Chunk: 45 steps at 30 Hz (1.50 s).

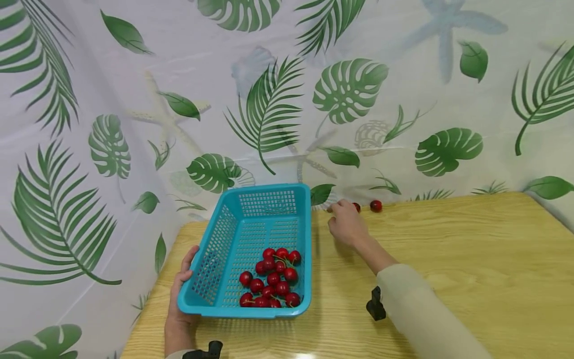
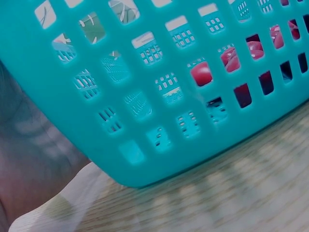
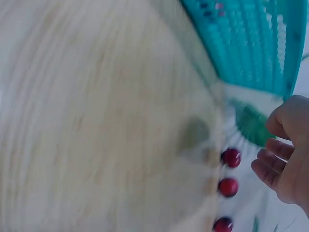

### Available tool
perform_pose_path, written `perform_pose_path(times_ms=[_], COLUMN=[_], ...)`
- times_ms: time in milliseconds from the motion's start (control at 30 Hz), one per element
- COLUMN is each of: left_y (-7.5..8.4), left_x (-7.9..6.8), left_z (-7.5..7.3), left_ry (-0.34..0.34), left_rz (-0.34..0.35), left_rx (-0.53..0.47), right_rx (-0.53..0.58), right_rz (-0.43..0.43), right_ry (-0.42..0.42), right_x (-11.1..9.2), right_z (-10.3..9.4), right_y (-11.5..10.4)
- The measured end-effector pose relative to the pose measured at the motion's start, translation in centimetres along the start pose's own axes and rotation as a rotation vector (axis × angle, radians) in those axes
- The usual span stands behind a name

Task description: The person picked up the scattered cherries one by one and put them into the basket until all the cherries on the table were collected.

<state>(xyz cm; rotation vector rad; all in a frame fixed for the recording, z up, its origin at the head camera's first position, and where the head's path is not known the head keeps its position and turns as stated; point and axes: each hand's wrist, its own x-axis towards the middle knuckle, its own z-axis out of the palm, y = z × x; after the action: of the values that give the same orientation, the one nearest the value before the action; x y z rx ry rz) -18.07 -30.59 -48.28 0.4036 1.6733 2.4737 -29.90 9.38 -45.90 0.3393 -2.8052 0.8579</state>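
A blue plastic basket [image 1: 306,239] with latticed walls stands on the left part of the table, several red cherries [image 1: 273,278] gathered in its near right corner. My left hand [image 1: 180,294] holds its left side near the front corner, fingers along the outer wall; in the left wrist view the palm [image 2: 34,150] lies beside that corner. At the table's back edge, right of the basket, is my right hand [image 1: 349,223], next to loose cherries [image 1: 375,206]. The right wrist view shows its fingers loosely bent, nothing between them, beside a row of three cherries [image 3: 228,187].
The wooden table [image 1: 471,259] reaches far to the right. Leaf-printed white cloth [image 1: 278,89] hangs behind its back edge and along the left side. Black wrist mounts sit at the right sleeve [image 1: 375,305] and the left wrist [image 1: 206,351].
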Motion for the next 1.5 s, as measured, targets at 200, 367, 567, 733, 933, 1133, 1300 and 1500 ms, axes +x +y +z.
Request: perform_pose_path(times_ms=[200,367,567,733,933,1133,1300,1500], left_y=[-0.1,0.0,0.2,0.2,0.2,0.3,0.3,0.2], left_x=[0.0,-0.1,0.0,0.0,0.0,0.1,0.0,0.1], left_z=[0.1,0.1,0.0,-0.3,-0.1,0.1,0.0,-0.1], left_ry=[0.031,0.026,0.017,0.017,0.048,0.068,0.053,0.041], left_rz=[-0.019,-0.016,-0.014,-0.01,-0.027,-0.012,-0.006,-0.033], left_rx=[0.0,-0.015,-0.021,-0.014,0.005,0.02,0.019,-0.011], right_rx=[-0.118,-0.225,-0.209,-0.271,-0.335,-0.38,-0.404,-0.404], right_rz=[0.025,-0.016,0.0,-0.043,-0.05,-0.041,-0.011,-0.011], right_ry=[-0.133,-0.188,-0.18,-0.173,-0.245,-0.213,-0.21,-0.282], right_x=[-0.2,-0.4,0.1,1.0,1.9,2.3,2.5,2.5], right_z=[0.1,0.7,1.5,2.1,2.5,2.3,2.0,1.9], right_y=[2.2,2.7,3.5,3.6,3.2,3.0,3.0,3.3])
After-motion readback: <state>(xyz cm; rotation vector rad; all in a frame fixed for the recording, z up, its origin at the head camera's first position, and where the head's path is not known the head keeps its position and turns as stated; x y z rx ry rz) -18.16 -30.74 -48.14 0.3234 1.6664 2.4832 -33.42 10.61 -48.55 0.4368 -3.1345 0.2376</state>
